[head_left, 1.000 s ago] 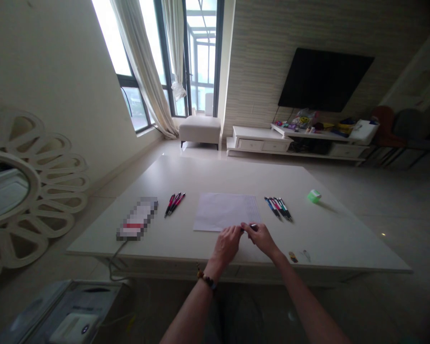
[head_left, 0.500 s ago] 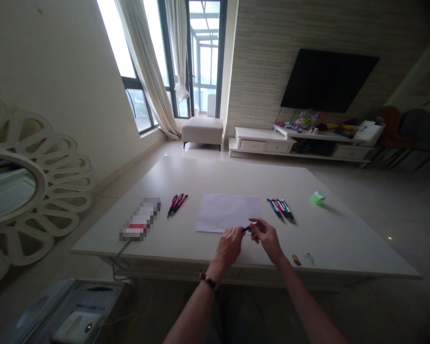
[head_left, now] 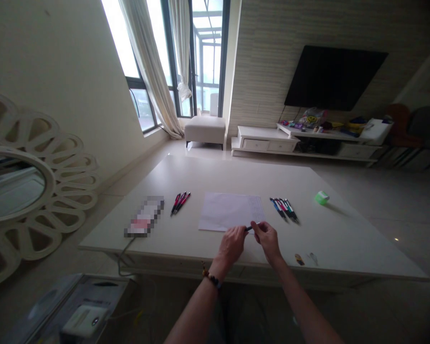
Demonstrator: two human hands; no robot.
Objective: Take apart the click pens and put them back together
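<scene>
Pen (head_left: 250,228) sits pinched between your two hands just above the near edge of the paper sheet (head_left: 231,211), long axis running roughly left to right, tilted slightly up toward the right. Your left hand (head_left: 232,244) closes on its left end; your right hand (head_left: 267,238) closes on its right end, fingertips almost meeting over the barrel. Both hands equally near. On the table (head_left: 208,177), red pens (head_left: 179,202) lie left of the sheet, mixed pens (head_left: 284,209) right, well apart from the grip.
</scene>
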